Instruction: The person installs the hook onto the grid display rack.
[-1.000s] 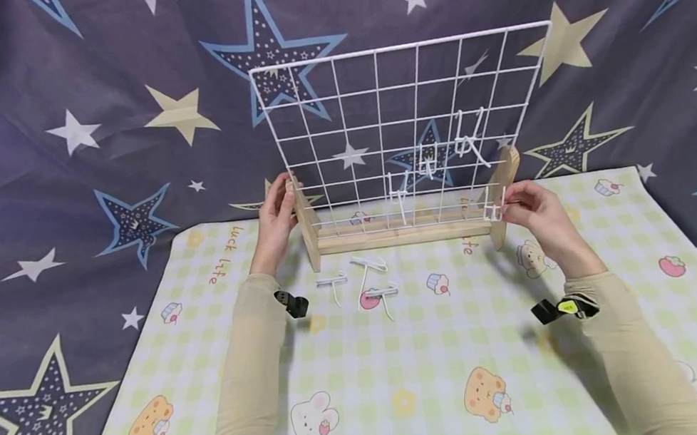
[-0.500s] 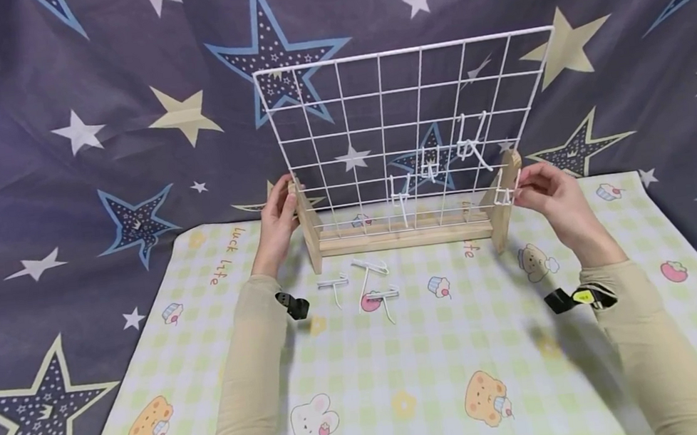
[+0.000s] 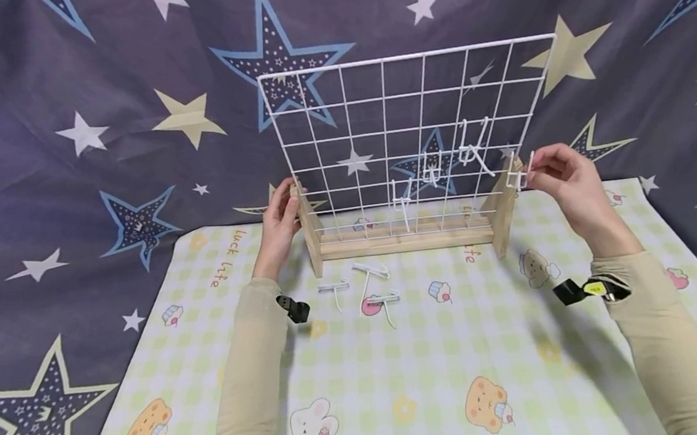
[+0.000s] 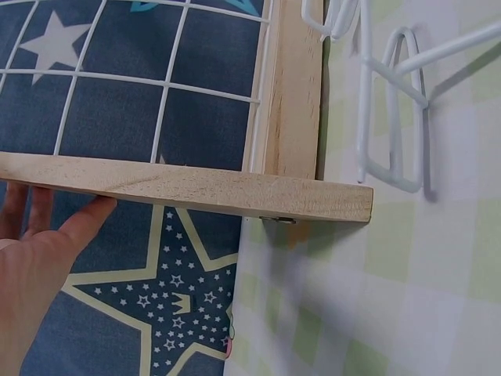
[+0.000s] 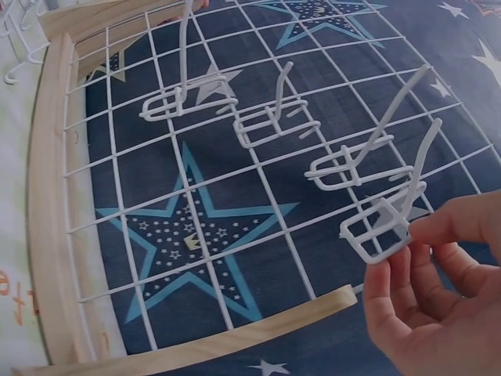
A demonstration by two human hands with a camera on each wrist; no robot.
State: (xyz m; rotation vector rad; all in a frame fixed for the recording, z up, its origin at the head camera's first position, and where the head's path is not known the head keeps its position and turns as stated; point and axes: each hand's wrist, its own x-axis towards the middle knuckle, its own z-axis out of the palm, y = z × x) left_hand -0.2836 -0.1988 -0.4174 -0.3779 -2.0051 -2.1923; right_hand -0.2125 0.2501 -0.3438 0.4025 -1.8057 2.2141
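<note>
My right hand (image 3: 571, 185) pinches a white wire hook (image 5: 377, 229) between thumb and fingers, beside the right edge of a white wire grid (image 3: 385, 132). In the right wrist view the hook's frame overlaps the grid just below another hook (image 5: 356, 166). Three similar hooks hang on the grid's right half, including a low one (image 3: 403, 203). My left hand (image 3: 279, 229) grips the left wooden upright (image 3: 310, 240) of the stand, its fingers partly hidden behind the wood. The grid stands in a wooden base bar (image 3: 406, 242) between two uprights.
Three loose white hooks, among them a left one (image 3: 333, 287) and a front one (image 3: 385, 299), lie on the checked tablecloth (image 3: 404, 362) before the stand. A dark star-patterned curtain (image 3: 119, 129) hangs close behind. The right upright (image 3: 502, 221) stands below my right hand.
My right hand has moved up and to the right with the hook, from low beside the right upright to near its top. The left hand keeps its hold on the left upright.
</note>
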